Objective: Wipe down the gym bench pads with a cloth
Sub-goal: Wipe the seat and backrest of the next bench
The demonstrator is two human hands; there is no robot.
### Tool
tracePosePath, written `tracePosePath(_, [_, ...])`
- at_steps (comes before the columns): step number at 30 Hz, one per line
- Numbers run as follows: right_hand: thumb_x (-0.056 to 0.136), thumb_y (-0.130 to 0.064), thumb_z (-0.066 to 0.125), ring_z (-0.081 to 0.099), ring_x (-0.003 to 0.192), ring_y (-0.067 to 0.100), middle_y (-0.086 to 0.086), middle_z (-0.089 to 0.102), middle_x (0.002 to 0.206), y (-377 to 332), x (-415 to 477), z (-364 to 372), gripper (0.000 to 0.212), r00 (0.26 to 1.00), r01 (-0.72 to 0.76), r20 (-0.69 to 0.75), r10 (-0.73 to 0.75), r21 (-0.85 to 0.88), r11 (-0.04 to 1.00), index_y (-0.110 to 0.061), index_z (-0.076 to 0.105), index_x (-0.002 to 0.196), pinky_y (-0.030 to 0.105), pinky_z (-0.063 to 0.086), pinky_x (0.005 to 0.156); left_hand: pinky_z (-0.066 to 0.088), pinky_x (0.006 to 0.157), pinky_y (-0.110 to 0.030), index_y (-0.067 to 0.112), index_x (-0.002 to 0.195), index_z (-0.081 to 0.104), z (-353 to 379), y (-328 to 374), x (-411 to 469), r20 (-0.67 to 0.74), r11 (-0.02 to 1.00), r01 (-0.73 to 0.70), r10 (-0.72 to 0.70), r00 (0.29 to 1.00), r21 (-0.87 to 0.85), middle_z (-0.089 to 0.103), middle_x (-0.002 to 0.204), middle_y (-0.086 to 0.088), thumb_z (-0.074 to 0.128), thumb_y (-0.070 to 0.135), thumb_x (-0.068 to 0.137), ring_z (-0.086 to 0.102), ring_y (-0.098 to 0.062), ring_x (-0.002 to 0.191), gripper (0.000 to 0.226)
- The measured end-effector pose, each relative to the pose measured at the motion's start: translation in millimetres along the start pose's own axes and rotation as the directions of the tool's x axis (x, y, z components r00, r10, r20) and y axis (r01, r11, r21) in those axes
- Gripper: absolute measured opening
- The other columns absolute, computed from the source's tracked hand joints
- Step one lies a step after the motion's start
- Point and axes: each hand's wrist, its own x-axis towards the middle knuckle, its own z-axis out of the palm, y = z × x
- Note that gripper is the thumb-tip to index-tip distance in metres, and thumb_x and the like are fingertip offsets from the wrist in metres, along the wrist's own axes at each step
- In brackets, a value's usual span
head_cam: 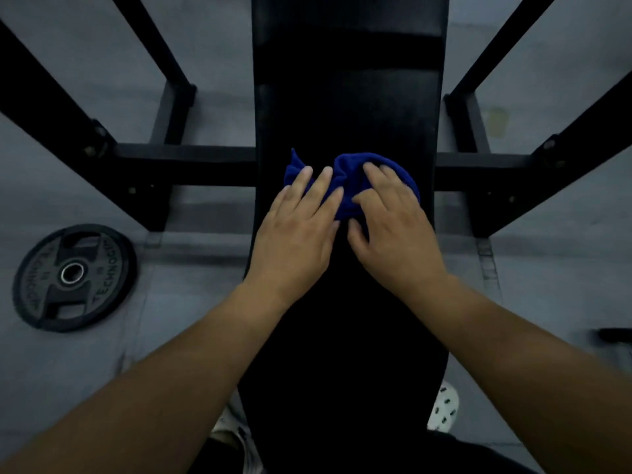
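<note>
A long black bench pad (349, 107) runs up the middle of the head view, with a gap between its two sections near the top. A bunched blue cloth (345, 181) lies on the pad at mid-frame. My left hand (297, 227) lies flat with straight fingers on the cloth's left part. My right hand (390, 224) presses on its right part, fingers spread and slightly bent over the fabric. Most of the cloth is hidden under both hands.
Black steel frame bars (184, 165) of the rack stretch out on both sides of the bench. A black weight plate (73, 277) lies on the grey floor at the left. A white perforated shoe (443, 410) shows at the bottom right of the pad.
</note>
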Motion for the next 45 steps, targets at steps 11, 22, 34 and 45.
tracePosePath(11, [0.099, -0.036, 0.040, 0.018, 0.151, 0.026, 0.011, 0.026, 0.162, -24.6, -114.1, 63.1, 0.038, 0.993, -0.115, 0.010, 0.115, 0.068, 0.991, -0.015, 0.050, 0.128, 0.046, 0.019, 0.121, 0.014, 0.125, -0.042, 0.012, 0.155, 0.026, 52.5, 38.1, -109.5, -0.010, 0.995, -0.009, 0.008, 1.000, -0.095, 0.017, 0.164, -0.010, 0.041, 0.020, 0.100, 0.014, -0.025, 0.153, 0.058])
tracePosePath(22, [0.095, -0.033, 0.030, 0.006, 0.152, 0.034, 0.015, 0.011, 0.165, -58.0, -61.5, 67.2, 0.062, 0.987, -0.146, -0.068, 0.145, -0.010, 0.989, -0.030, 0.024, 0.156, 0.055, 0.009, 0.122, 0.016, 0.124, -0.044, 0.008, 0.157, 0.017, 29.3, 6.2, -127.3, -0.092, 0.943, 0.217, -0.246, 0.965, -0.251, 0.014, 0.166, -0.012, 0.047, 0.024, 0.099, 0.011, -0.023, 0.154, 0.067])
tracePosePath(34, [0.086, -0.022, 0.046, 0.016, 0.150, 0.035, 0.019, 0.019, 0.162, -43.8, -89.4, 74.0, 0.071, 0.997, 0.068, -0.021, -0.072, -0.151, 0.986, -0.025, 0.028, 0.155, 0.048, 0.014, 0.120, 0.021, 0.123, -0.041, 0.012, 0.157, 0.023, 39.0, 1.1, -176.3, 0.058, 0.964, 0.151, -0.142, 0.988, -0.217, 0.015, 0.167, -0.007, 0.043, 0.026, 0.092, 0.011, -0.020, 0.154, 0.070])
tracePosePath(45, [0.080, -0.019, 0.038, 0.011, 0.152, 0.032, 0.018, 0.016, 0.163, 21.7, -150.5, 59.3, 0.070, 0.998, -0.039, -0.042, 0.038, -0.031, 0.999, -0.017, 0.038, 0.149, 0.051, 0.021, 0.119, 0.018, 0.123, -0.043, 0.012, 0.157, 0.026, 42.2, 20.0, -157.6, 0.075, 0.996, 0.032, -0.025, 0.997, -0.087, 0.017, 0.166, -0.009, 0.045, 0.034, 0.095, 0.014, -0.023, 0.154, 0.068])
